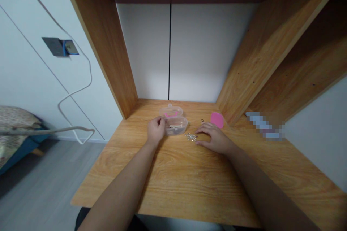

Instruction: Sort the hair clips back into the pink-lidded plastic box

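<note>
A small clear plastic box (177, 125) stands open on the wooden desk (189, 180), its clear lid (170, 110) with a pink clasp folded back behind it. Some thin metal pieces lie inside the box. My left hand (155, 130) is closed against the box's left end, gripping it. My right hand (214, 137) rests flat on the desk with fingers spread, its fingertips right beside a small pile of silver metal pins (191, 136). A tiny dark ring (202, 120) lies just beyond that hand.
A pink oval object (217, 119) lies by the right wooden side panel (260, 54). The left panel (108, 50) and a white back wall close in the desk nook. A white cable (78, 90) hangs on the wall at left, above a grey floor.
</note>
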### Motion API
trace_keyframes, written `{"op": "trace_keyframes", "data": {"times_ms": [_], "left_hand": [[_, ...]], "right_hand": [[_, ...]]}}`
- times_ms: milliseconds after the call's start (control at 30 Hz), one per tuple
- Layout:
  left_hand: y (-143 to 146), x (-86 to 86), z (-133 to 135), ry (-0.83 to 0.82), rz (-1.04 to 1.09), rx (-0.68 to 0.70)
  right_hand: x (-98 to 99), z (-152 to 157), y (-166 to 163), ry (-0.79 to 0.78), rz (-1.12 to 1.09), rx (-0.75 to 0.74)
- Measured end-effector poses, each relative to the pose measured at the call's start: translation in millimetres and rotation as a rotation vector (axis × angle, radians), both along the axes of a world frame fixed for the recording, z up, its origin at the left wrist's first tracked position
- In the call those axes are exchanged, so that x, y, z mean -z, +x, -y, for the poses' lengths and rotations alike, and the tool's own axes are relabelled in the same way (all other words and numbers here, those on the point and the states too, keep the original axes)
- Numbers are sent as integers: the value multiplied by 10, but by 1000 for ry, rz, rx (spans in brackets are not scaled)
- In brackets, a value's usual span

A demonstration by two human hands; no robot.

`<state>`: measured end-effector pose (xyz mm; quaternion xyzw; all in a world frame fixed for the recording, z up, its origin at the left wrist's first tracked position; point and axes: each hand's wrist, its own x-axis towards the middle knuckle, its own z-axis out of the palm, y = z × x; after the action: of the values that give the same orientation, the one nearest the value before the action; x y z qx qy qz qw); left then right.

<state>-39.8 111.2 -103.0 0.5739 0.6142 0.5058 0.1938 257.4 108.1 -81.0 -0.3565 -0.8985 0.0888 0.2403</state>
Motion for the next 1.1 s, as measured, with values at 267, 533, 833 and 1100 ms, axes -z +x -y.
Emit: {"op": "trace_keyframes", "data": {"times_ms": [267, 533, 833, 1100], "left_hand": [[-12, 34, -17, 28, 19, 10], [-13, 54, -18, 28, 30, 19], [-15, 51, -25, 19, 27, 17], [-17, 75, -34, 36, 42, 17]], "right_hand": [[30, 10, -39, 3, 44, -17], [-32, 12, -65, 12, 21, -63], [-10, 19, -55, -40, -61, -106], [7, 48, -117, -40, -184, -98]]}}
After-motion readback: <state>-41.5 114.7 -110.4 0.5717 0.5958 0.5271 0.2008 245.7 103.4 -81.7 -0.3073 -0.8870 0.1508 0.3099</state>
